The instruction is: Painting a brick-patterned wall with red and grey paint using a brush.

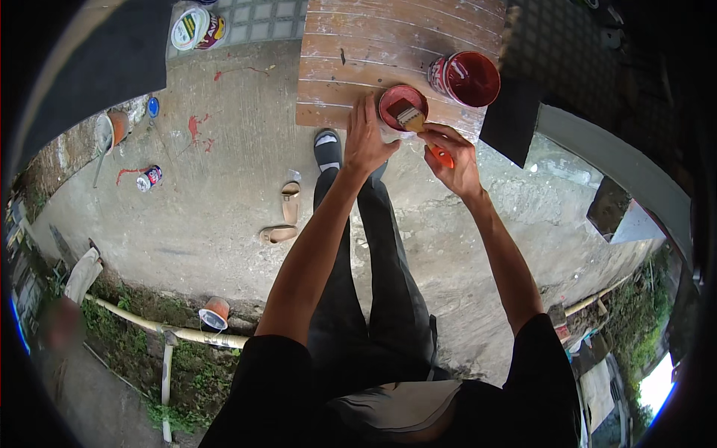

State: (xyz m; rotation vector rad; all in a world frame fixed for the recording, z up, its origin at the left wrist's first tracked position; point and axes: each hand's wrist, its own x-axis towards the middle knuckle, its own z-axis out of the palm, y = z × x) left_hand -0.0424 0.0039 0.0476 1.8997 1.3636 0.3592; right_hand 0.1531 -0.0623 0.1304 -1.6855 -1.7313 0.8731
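My right hand [456, 159] grips a flat paintbrush [413, 119] by its yellow and orange handle. The brush's dark, paint-loaded bristles rest inside a small round container [414, 92] smeared with red paint. Beside that container, on its left, my left hand [367, 134] is held with fingers extended and thumb apart, over the near edge of a wooden board surface [392, 33]; whether it touches the container I cannot tell. A larger paint bucket [473, 78], coated red inside, sits tilted in view to the right on the same boards.
A lidded paint tub [193, 29] stands at upper left. On the concrete floor [235, 151] lie a small can [149, 178] by a red spill, a blue lid [153, 107] and sandals [290, 203]. A bucket [215, 312] hangs near a pipe railing [134, 319]; a person [84, 274] is beyond.
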